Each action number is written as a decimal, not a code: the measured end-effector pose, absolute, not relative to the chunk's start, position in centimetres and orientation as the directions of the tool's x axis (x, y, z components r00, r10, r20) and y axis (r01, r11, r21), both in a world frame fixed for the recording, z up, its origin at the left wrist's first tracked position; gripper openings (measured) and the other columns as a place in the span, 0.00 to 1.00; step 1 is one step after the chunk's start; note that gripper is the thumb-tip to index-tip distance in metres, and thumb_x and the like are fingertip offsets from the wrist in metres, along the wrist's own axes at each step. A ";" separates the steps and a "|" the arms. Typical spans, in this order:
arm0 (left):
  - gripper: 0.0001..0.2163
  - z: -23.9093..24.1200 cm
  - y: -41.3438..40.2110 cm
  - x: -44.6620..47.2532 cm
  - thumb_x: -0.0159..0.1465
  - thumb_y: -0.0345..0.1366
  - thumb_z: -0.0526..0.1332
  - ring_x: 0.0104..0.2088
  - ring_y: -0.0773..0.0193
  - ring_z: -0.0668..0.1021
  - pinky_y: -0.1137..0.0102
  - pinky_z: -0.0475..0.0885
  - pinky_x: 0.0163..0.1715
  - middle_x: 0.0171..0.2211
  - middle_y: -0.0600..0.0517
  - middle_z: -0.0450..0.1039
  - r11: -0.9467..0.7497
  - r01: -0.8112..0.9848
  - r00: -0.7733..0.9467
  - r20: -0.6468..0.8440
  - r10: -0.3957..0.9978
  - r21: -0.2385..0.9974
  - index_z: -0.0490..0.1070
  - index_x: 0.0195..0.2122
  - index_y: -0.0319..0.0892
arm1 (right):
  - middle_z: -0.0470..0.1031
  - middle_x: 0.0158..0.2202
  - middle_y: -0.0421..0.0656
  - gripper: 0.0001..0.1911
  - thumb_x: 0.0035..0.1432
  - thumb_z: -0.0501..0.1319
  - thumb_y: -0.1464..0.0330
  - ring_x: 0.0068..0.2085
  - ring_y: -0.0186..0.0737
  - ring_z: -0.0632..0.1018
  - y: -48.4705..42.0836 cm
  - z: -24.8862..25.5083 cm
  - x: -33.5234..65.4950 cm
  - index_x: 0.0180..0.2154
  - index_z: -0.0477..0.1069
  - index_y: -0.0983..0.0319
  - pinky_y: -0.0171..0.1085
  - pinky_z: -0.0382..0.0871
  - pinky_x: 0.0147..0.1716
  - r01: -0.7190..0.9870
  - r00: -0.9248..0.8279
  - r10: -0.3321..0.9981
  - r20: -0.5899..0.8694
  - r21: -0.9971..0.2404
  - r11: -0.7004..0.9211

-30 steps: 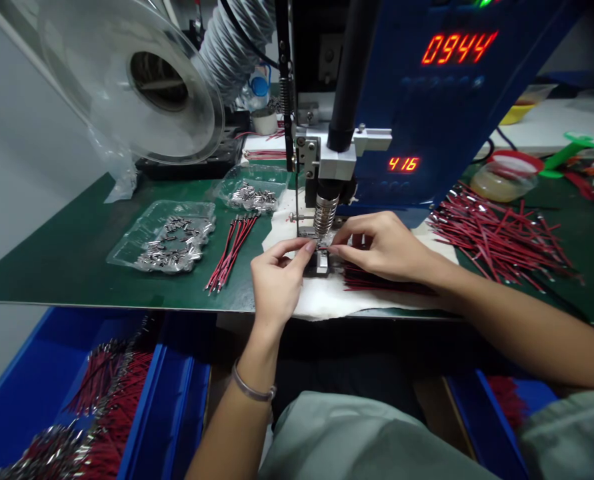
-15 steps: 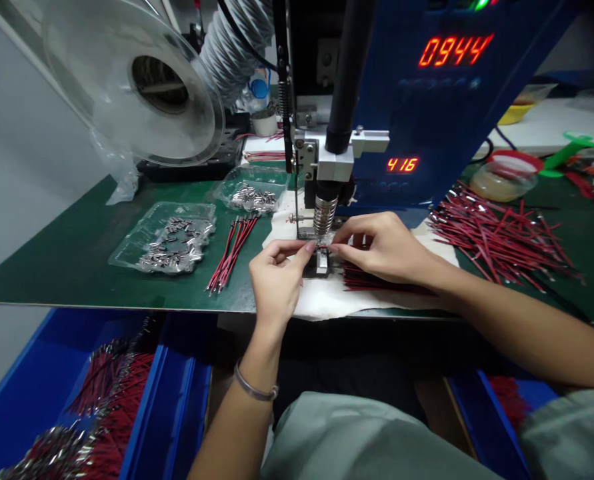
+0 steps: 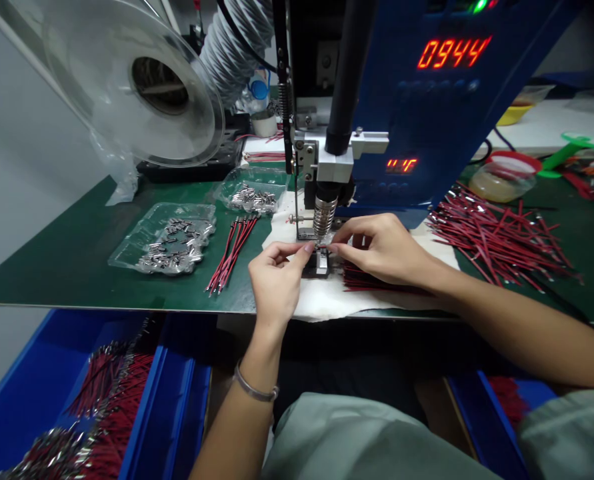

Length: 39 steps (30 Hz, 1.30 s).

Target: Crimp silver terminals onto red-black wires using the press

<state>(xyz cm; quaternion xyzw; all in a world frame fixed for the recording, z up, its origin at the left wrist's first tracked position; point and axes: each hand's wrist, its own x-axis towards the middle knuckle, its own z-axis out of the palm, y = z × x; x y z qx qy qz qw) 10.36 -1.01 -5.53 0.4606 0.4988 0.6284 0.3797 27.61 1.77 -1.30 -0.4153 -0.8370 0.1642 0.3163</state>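
My left hand [image 3: 278, 277] is closed in a pinch at the left side of a small metal fixture [image 3: 322, 260]. From the right, my right hand [image 3: 384, 250] pinches with thumb and forefinger at the same spot. What lies between the fingertips is too small to make out. Directly above them is the spring-wrapped head [image 3: 325, 215] of a soldering machine [image 3: 401, 120]. Under my right hand a bundle of red and black wires [image 3: 369, 279] rests on a white cloth [image 3: 321, 303], partly covered by the hand.
Left of my hands are a few wires [image 3: 231, 253] and two clear trays, a near tray [image 3: 121, 248] and a far tray [image 3: 224, 187], with small metal parts. A wire pile [image 3: 501, 233] lies right. Blue bins [image 3: 177, 393] sit below the table edge; a spool [image 3: 97, 87] hangs upper left.
Both hands stay nearly in place at the fixture. The lower red display reads 416 earlier and is only partly legible now.
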 end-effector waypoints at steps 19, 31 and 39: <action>0.09 -5.6 -1.1 10.3 0.52 0.38 0.69 0.26 0.67 0.75 0.74 0.68 0.27 0.28 0.48 0.78 -0.203 -0.012 -0.286 0.192 0.939 0.979 0.77 0.29 0.36 | 0.78 0.27 0.38 0.06 0.55 0.62 0.70 0.24 0.29 0.72 1.4 -1.2 27.4 0.31 0.78 0.63 0.30 0.61 0.26 0.635 -0.435 0.821 0.370 -0.521 0.571; 0.09 -5.6 -1.1 10.3 0.52 0.39 0.69 0.25 0.69 0.74 0.74 0.67 0.26 0.27 0.49 0.77 -0.206 0.000 -0.292 0.197 0.936 0.979 0.77 0.28 0.37 | 0.77 0.26 0.39 0.07 0.55 0.62 0.69 0.25 0.30 0.73 1.5 -1.2 27.4 0.30 0.78 0.63 0.31 0.62 0.27 0.620 -0.434 0.816 0.383 -0.530 0.579; 0.10 -5.7 -1.1 10.2 0.52 0.39 0.69 0.24 0.68 0.73 0.74 0.67 0.25 0.28 0.48 0.77 -0.196 -0.002 -0.282 0.187 0.941 0.981 0.77 0.29 0.37 | 0.78 0.28 0.41 0.07 0.56 0.61 0.68 0.25 0.32 0.73 1.5 -1.3 27.5 0.30 0.77 0.63 0.31 0.63 0.27 0.623 -0.436 0.819 0.373 -0.532 0.574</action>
